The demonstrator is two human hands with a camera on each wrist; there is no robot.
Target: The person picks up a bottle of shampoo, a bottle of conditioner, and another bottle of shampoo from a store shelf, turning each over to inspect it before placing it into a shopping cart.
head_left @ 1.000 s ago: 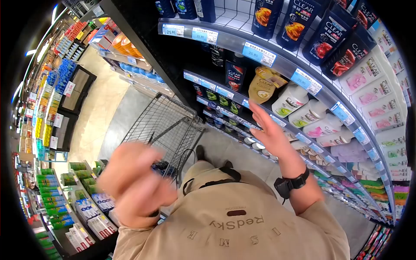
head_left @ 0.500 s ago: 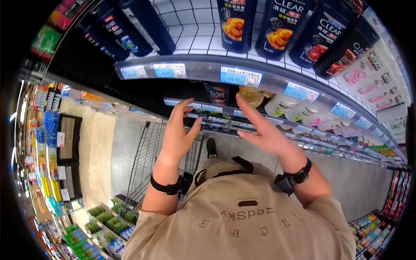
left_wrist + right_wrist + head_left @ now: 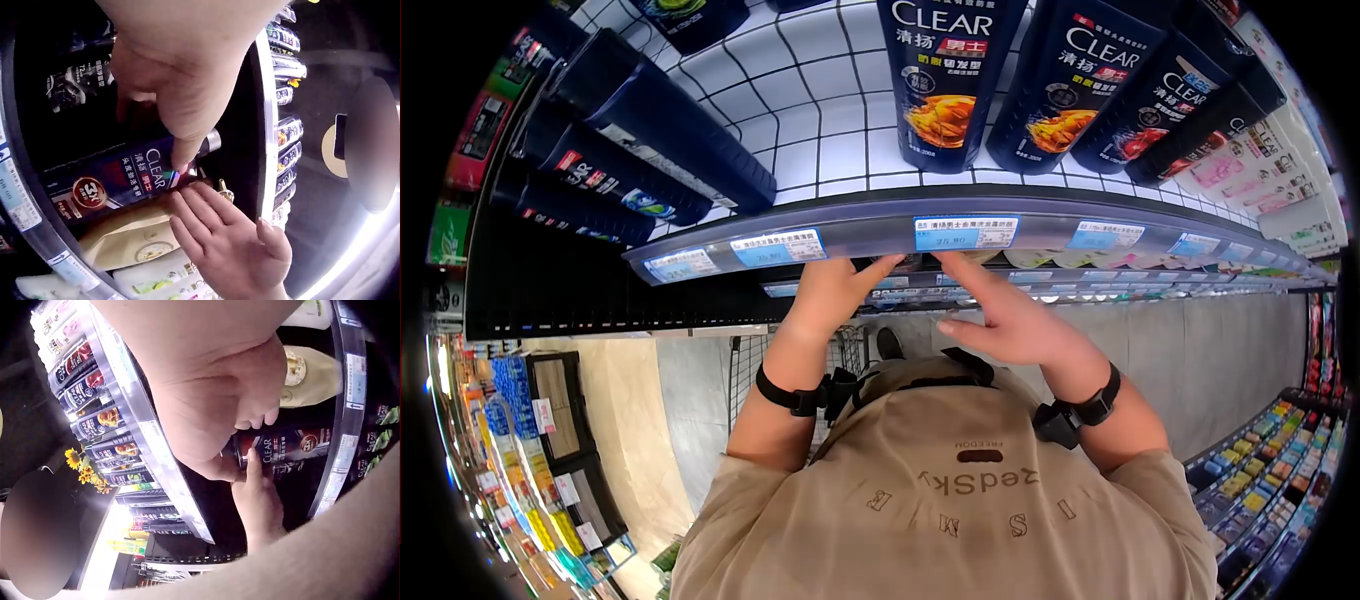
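Note:
Both hands reach in under the grey shelf edge (image 3: 870,225). Lying on the shelf below is a dark CLEAR shampoo bottle (image 3: 119,184) with a silver cap. My left hand (image 3: 169,125) grips it, thumb on the label and fingers behind. My right hand (image 3: 212,231) lays straight fingers against the bottle's lower side near the cap. In the right wrist view the bottle (image 3: 284,447) sits between my right hand (image 3: 225,425) above and my left hand (image 3: 256,500) below. In the head view the shelf lip hides the fingertips of the left hand (image 3: 850,285) and the right hand (image 3: 990,310).
A beige pouch (image 3: 131,234) lies right beside the bottle, with white bottles (image 3: 156,278) past it. Dark CLEAR bottles (image 3: 945,70) stand on the shelf above the price tags (image 3: 965,232). A wire cart (image 3: 745,370) stands behind my left arm in the aisle.
My left hand has come up from the cart to the shelf. Both hands have gone in under the shelf edge and onto the bottle. The head has moved closer to the shelf.

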